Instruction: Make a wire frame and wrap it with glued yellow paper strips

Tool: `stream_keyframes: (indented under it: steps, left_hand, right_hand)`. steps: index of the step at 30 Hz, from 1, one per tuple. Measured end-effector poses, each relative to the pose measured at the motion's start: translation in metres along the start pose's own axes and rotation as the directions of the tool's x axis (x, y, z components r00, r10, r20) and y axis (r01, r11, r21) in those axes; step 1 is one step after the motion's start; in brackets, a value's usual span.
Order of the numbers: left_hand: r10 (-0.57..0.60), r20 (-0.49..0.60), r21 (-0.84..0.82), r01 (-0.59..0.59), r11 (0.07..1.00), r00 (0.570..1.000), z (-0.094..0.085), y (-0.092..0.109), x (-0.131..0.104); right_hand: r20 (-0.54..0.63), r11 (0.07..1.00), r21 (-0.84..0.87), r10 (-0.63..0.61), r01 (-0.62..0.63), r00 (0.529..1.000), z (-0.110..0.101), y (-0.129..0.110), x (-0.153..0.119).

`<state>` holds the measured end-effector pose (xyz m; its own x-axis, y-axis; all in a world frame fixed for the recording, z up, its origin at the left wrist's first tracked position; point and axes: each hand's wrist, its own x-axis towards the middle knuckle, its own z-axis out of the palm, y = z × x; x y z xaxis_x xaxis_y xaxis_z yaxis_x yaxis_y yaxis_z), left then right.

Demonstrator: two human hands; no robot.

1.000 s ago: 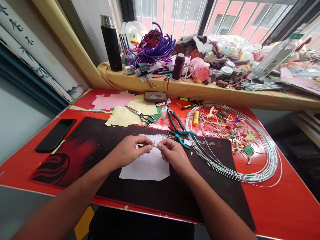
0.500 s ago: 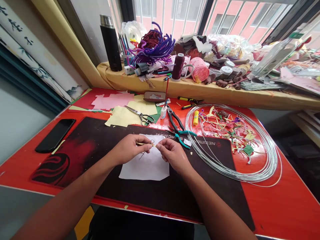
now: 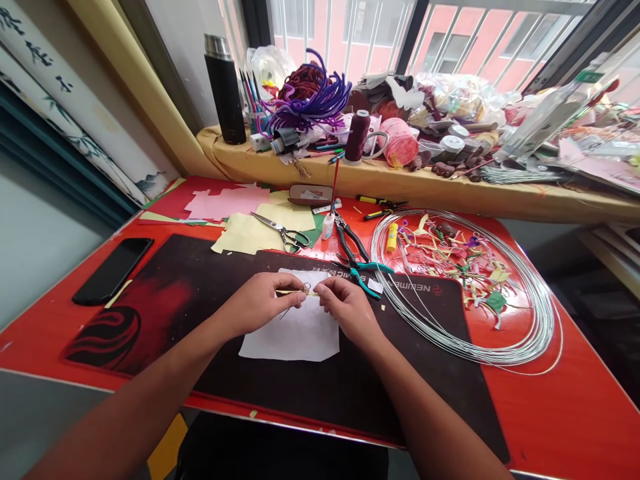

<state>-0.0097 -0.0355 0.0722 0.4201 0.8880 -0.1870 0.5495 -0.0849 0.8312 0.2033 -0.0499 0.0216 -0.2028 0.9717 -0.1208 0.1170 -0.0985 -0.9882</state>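
Note:
My left hand (image 3: 263, 303) is closed in a pinch on a thin pale-yellow paper strip (image 3: 289, 291). Close by on the right, my right hand (image 3: 347, 310) pinches the strip's other end, so a short piece spans the small gap between the fingertips. A small bent wire (image 3: 307, 287) with a loop shows at the left fingertips. Part of it hangs below them, and how it meets the strip is too small to tell. Both hands are over a white sheet of paper (image 3: 295, 340), which lies on a black and red desk mat (image 3: 360, 387).
Beyond the hands lie scissors (image 3: 285, 233) on yellow paper, a small glue bottle (image 3: 328, 225) and teal-handled pliers (image 3: 365, 273). A large wire coil (image 3: 545, 320) rings paper scraps at right. A phone (image 3: 113, 270) lies left. Craft supplies crowd the sill (image 3: 435, 190).
My hands have drawn slightly apart, and more of the yellow strip shows between the fingertips. The camera view has shifted slightly; the things on the desk stay in place.

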Motion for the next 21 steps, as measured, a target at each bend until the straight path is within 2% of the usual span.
stream_keyframes:
  steps: [4, 13, 21]
  left_hand:
    - [0.015, -0.002, 0.003, -0.015, 1.000, 1.000, 0.0033, 0.0016, -0.0001]
    - [-0.020, -0.015, -0.066, 0.019, 0.998, 1.000, 0.0073, 0.0046, 0.0031]
    - [-0.024, 0.006, 0.000, 0.024, 1.000, 1.000, 0.0067, 0.0063, 0.0032]
  right_hand:
    - [0.013, 0.999, -0.044, -0.028, 0.028, 1.000, 0.0011, 0.0039, 0.0002]
    - [0.025, 1.000, -0.004, -0.024, 0.024, 0.999, 0.0012, 0.0052, 0.0000]
    - [0.090, 0.992, 0.128, -0.010, -0.002, 0.996, 0.0035, 0.0010, -0.0004]
